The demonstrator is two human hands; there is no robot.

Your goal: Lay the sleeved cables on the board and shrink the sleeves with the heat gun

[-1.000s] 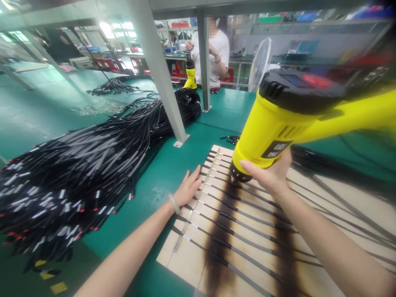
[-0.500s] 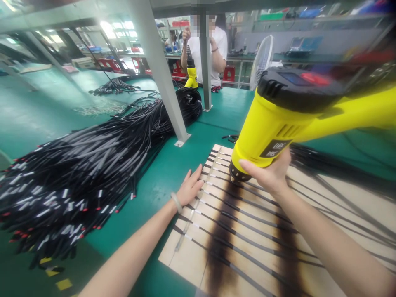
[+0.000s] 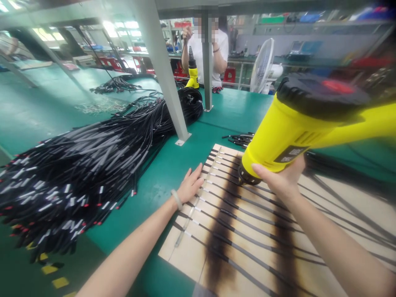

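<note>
- Right hand (image 3: 286, 177) grips yellow plastic heat gun (image 3: 280, 132) above pale wooden board (image 3: 182, 258); overlong heat may scorch black-grey cables (image 3: 229, 260).
- Left hand (image 3: 188, 186) lies flat at board's edge; slipping may shift cables.

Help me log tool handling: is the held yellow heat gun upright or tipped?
Tipped: the yellow heat gun slants in the right hand, nozzle down toward the board.

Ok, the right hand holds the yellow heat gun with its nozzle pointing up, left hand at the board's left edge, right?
Not quite: in the head view, the nozzle of the heat gun points down toward the cables on the board. The right hand does hold it, and the left hand is at that edge.
</note>
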